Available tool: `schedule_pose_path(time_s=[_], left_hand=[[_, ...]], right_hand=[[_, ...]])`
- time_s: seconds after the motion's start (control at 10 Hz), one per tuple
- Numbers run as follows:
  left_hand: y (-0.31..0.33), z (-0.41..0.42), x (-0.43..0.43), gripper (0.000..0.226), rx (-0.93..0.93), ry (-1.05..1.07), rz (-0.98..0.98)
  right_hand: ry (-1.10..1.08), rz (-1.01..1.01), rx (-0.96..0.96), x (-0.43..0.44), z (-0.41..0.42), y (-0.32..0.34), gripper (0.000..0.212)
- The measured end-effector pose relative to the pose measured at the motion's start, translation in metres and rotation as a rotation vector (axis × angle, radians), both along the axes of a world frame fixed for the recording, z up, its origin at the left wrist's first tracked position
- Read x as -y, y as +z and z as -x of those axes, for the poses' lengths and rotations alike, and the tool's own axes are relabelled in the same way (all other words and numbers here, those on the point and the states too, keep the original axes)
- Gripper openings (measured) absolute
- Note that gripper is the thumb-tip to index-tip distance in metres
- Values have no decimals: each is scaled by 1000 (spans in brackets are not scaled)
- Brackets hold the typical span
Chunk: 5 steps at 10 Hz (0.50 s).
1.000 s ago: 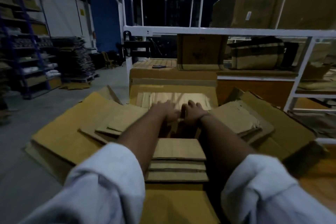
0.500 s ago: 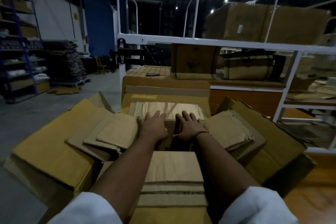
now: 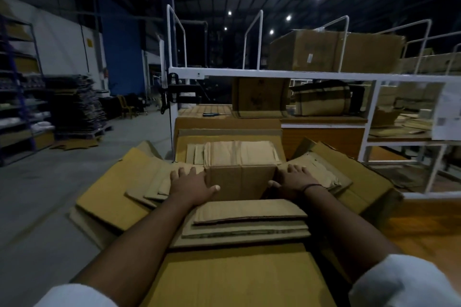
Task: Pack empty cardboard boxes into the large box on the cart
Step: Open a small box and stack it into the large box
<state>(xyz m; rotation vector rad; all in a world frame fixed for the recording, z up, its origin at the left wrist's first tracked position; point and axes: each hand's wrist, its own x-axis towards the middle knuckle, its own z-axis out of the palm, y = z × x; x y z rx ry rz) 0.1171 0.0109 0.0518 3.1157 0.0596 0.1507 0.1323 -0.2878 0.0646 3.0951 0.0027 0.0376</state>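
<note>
Evidently partway: looks about half filled, with flattened cardboard (image 3: 249, 217) stacked at the near side of the large box (image 3: 109, 197) and more lying on both spread flaps. Clamps a small box (image 3: 240, 174) between left hand (image 3: 192, 183) and right hand (image 3: 294, 182), palms flat on its sides, fingers straight. Stands in the large box's middle gap, seemingly not yet pushed down. Offers tight room there; mind flap edges and the white rack (image 3: 274, 73) just behind.

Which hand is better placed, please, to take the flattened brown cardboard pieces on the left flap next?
Left, probably: the left hand lies against those flattened brown cardboard pieces, while the right hand sits beyond the small brown cardboard box between them.
</note>
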Motion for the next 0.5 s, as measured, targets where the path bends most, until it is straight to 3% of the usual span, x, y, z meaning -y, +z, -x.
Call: schedule_pose_path(time_s=[0.2,0.4,0.5], left_hand=[[11,39,-10,90,-47,-97,34],[42,89,-7,102,-90,-111,102],[66,109,1,104,-10,-112,73]], right_hand=[[29,-33,-152,-15,43,19,79],[101,-52,-161,-20,86,43,85],[116,-17,-98,-25,107,56,85]])
